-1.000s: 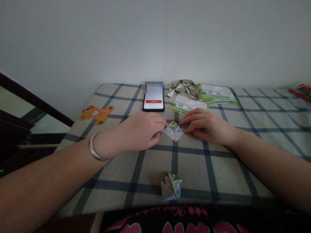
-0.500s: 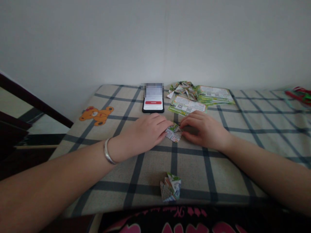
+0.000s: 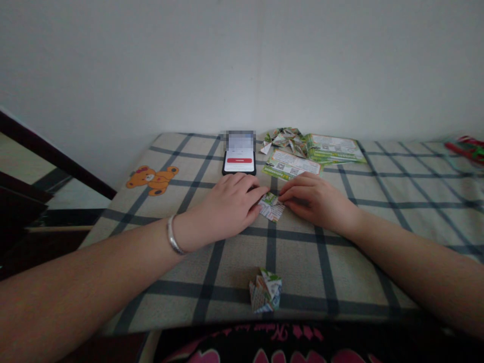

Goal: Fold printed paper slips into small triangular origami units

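Observation:
A small folded paper piece (image 3: 272, 207), printed in green and white, lies on the checked tablecloth between my hands. My left hand (image 3: 236, 204) has its thumb and forefinger on the paper's left edge, fingers curled. From the other side, my right hand (image 3: 315, 199) pinches the paper's right corner between thumb and fingertips. Closer to me stands a folded paper model (image 3: 265, 291) of the same print, touched by neither hand.
Beyond my left hand lies a phone (image 3: 239, 161) with its screen lit. Folded paper units (image 3: 285, 140) and a stack of printed flyers (image 3: 336, 148) lie by the wall, with a single flyer (image 3: 291, 165) in front. A red and green item (image 3: 469, 150) sits far right.
My right thumb has closed in toward its fingers at the paper's right corner. The left hand and the paper have barely shifted; the view has moved slightly.

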A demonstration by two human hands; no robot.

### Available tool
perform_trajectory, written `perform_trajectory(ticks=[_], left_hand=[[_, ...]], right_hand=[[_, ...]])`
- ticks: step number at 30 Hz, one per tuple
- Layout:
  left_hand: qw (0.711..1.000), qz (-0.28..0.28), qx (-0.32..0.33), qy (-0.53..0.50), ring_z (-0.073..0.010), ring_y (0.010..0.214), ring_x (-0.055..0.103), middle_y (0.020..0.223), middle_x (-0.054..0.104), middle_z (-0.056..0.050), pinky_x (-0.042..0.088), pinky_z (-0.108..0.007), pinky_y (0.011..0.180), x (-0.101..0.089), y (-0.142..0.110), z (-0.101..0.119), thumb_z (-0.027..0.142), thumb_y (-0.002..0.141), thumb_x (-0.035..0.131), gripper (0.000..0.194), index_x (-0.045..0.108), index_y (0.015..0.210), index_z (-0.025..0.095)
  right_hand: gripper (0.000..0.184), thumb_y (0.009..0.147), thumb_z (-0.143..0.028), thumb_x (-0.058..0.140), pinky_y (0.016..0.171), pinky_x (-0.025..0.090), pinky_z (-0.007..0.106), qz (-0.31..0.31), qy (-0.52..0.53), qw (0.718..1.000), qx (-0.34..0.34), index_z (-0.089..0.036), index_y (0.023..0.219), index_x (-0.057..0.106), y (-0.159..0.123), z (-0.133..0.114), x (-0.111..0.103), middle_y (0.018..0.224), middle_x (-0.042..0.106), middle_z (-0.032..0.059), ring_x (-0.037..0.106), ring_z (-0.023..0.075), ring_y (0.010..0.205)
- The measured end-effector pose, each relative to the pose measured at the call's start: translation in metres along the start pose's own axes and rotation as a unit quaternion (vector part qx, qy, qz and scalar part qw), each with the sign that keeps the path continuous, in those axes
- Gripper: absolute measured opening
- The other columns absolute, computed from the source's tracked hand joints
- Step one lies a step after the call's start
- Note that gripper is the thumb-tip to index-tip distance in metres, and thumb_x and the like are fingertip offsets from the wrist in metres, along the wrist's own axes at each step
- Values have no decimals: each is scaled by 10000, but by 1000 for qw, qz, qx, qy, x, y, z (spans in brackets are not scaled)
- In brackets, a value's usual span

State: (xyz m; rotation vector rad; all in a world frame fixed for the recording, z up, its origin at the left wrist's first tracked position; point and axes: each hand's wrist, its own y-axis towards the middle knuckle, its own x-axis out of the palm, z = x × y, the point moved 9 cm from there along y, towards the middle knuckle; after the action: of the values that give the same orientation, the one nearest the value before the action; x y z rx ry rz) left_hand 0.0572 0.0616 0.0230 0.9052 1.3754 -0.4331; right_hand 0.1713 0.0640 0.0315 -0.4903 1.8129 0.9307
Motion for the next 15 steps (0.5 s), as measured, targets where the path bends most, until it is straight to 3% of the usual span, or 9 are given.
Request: perform_trajectory(ticks=[8, 15], left_hand=[[997, -25, -39, -65, -259, 1085, 498, 1106, 564, -91, 429, -420, 958, -1, 2, -5, 360, 878, 617, 315, 572, 1102, 143], [980, 3, -98, -170, -192, 872, 560, 874, 612, -19, 451, -328, 766, -4, 4, -15, 285, 811, 705, 232, 558, 942, 165]], right_hand=[[119, 811, -203, 655, 921, 473, 392, 13, 22, 998, 57, -180, 925, 679, 3, 3, 1, 1019, 707, 62, 618, 221, 971], [170, 824, -267, 669, 929, 473, 389, 23, 47, 997, 61, -196, 979, 682, 1, 3, -2, 1048, 707, 60, 614, 214, 999]])
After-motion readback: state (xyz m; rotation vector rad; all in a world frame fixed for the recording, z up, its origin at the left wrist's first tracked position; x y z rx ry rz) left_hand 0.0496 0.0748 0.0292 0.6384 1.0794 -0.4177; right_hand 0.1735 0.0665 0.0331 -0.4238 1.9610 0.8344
